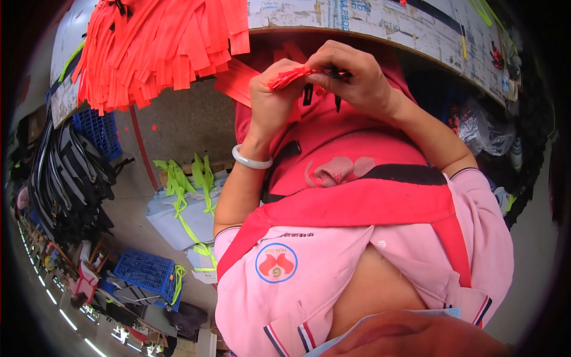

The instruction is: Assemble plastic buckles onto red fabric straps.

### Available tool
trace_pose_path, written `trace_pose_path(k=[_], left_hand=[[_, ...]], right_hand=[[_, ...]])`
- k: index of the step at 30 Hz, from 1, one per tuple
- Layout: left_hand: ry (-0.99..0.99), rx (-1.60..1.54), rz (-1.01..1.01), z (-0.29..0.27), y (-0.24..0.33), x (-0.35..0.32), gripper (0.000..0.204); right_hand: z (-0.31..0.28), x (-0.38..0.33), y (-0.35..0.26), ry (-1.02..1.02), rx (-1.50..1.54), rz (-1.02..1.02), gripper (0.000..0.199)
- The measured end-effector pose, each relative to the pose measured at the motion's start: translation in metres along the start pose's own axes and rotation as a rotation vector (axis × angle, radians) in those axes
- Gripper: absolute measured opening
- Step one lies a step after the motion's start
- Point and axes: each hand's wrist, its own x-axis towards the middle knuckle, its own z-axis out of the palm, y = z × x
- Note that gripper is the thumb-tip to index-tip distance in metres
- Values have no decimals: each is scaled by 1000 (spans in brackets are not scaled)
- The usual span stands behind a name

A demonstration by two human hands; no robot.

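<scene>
My left hand point(275, 98), with a white bangle on its wrist, is closed round a bundle of orange-red fabric strips point(289, 77). The strips' folded ends stick out past the thumb, and more of them trail out to the left of the fist. Close against it, my right hand point(354, 77) pinches a black strip point(339, 73) at the end of the bundle. Short black ends hang below the fingers. How the black strip passes round the bundle is hidden by the fingers. Both hands are above my red apron point(357, 208).
A large pile of orange-red strips point(160, 47) hangs over the edge of the worn white table point(285, 15) ahead. Leftward are dark straps point(68, 172), blue crates point(140, 273) and pale stacked sheets tied with lime bands point(178, 220). A clear plastic bag point(485, 131) lies right.
</scene>
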Motion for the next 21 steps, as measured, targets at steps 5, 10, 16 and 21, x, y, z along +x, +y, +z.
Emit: trace_pose_path(k=[5,10,16,21], left_hand=[[18,120,80,2,3,4,15],[-43,48,-48,-3,0,11,11],[-13,50,-65,-2,0,10,14],[14,64,-43,1,1,7,15]], right_hand=[[1,-4,4,28,104,157,16],[1,-10,18,63,122,138,16],[1,-10,17,81,98,85,15],[0,-11,10,104,224,292,17]])
